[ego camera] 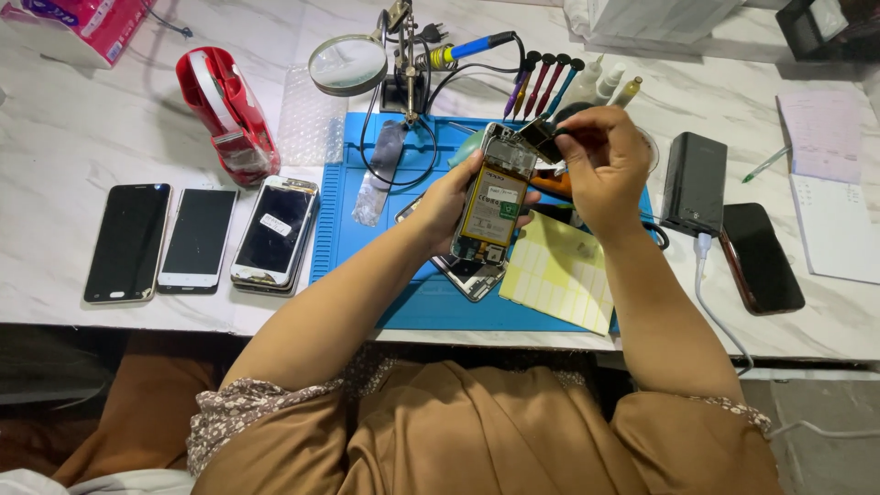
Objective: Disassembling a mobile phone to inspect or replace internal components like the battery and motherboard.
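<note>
With the left hand (451, 203) gripping the opened phone (492, 202) and right hand (600, 165) fingers pinching a dark part (541, 137) at its far end, a tug could tear it

The right hand (600, 165) hides the top corner of the opened phone (491, 203); what its fingertips pinch cannot be made out. A pink packet (82, 26) is cut off at the upper-left edge.

Blue work mat (431, 302), yellow label sheet (559, 272), red tape dispenser (227, 110), white marbled table (82, 137).
</note>
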